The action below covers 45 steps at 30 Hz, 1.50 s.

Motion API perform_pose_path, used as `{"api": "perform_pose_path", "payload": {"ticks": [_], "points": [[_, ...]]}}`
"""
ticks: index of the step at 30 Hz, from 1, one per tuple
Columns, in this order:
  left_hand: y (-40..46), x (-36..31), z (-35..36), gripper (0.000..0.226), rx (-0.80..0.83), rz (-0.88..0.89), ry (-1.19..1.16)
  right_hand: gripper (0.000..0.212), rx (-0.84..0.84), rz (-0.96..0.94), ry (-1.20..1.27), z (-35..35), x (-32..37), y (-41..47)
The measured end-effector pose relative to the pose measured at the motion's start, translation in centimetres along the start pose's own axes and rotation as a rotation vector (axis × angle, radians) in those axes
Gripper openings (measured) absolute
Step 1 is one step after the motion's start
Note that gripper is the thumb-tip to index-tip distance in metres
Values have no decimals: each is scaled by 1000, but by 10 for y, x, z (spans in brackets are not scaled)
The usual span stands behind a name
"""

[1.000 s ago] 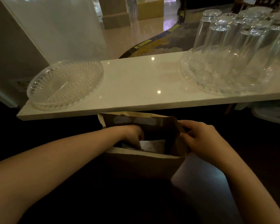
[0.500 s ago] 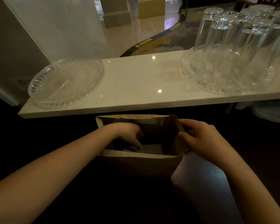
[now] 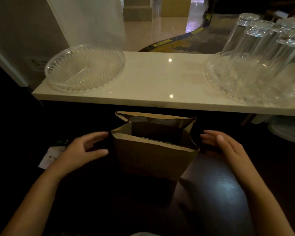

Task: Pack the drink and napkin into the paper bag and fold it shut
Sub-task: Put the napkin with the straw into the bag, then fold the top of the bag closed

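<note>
A brown paper bag (image 3: 152, 159) stands upright on the dark table, its mouth open and its left gusset creased inward. Only a pale edge shows deep inside it; I cannot tell the napkin or the drink apart in the dark interior. My left hand (image 3: 83, 148) hovers just left of the bag, fingers spread, fingertips close to the bag's left edge. To the right of the bag, a short gap away, my right hand (image 3: 225, 145) is held with fingers extended and apart. Neither hand holds anything.
A white marble shelf (image 3: 160, 82) runs behind the bag, above table level. On it sit a clear glass dish (image 3: 85, 68) at left and a glass tray (image 3: 228, 92) with several upturned glasses (image 3: 262, 48) at right. White papers (image 3: 49, 157) lie left of my left hand.
My left hand has come out of the bag and moved to its left side. My right hand has let go of the bag's right rim and pulled away to the right.
</note>
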<state>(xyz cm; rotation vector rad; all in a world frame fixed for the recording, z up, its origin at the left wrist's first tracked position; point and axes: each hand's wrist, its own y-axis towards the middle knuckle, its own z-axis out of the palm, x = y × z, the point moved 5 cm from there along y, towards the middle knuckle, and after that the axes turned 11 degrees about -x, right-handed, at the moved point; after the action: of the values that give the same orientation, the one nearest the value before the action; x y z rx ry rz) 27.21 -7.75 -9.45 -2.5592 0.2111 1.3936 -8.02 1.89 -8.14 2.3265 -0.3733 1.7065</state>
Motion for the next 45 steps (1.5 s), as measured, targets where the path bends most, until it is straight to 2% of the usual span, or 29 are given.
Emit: {"api": "perform_pose_path", "payload": {"ticks": [3, 5, 8, 10, 13, 16, 21, 25, 28, 31, 33, 36, 37, 40, 43, 45], "points": [[-4, 35, 37, 62, 40, -105, 162, 42, 154, 88, -86, 18, -20, -25], [1, 40, 57, 52, 4, -129, 68, 46, 196, 128, -128, 38, -37, -36], [6, 44, 73, 39, -72, -181, -125, 58, 93, 82, -150, 55, -59, -32], [9, 44, 77, 31, -132, -183, -146, 54, 26, 67, -122, 58, -69, -23], [14, 48, 79, 34, -169, -151, -133, 41, -48, 49, -177, 60, -72, -13], [22, 55, 77, 30, -192, -143, -116, 49, -92, -6, -250, 62, -63, -7], [26, 49, 93, 74, -137, -151, -165, 47, -119, -22, -139, 78, -64, -9], [30, 50, 100, 81, -147, -89, -88, 69, -166, 101, -11, 94, -81, -10], [30, 48, 97, 81, -162, -77, -138, 57, -216, 108, 24, 93, -89, -6], [36, 44, 93, 82, -181, -58, -207, 61, -255, 110, 15, 84, -92, 7], [39, 40, 90, 80, -186, -76, -243, 58, -197, 91, 20, 83, -90, 15], [45, 34, 84, 45, -129, -70, -236, 46, -76, 46, -7, 79, -83, 24], [44, 28, 80, 41, -103, -61, -236, 42, -47, 45, 7, 77, -78, 26], [47, 7, 71, 67, -36, 15, -247, 32, 34, 30, 67, 72, -61, 33], [51, -15, 70, 71, 76, 53, -308, 34, 130, -36, 82, 70, -35, 39], [56, -15, 71, 78, 126, 24, -326, 29, 187, -12, 112, 67, -27, 42]]}}
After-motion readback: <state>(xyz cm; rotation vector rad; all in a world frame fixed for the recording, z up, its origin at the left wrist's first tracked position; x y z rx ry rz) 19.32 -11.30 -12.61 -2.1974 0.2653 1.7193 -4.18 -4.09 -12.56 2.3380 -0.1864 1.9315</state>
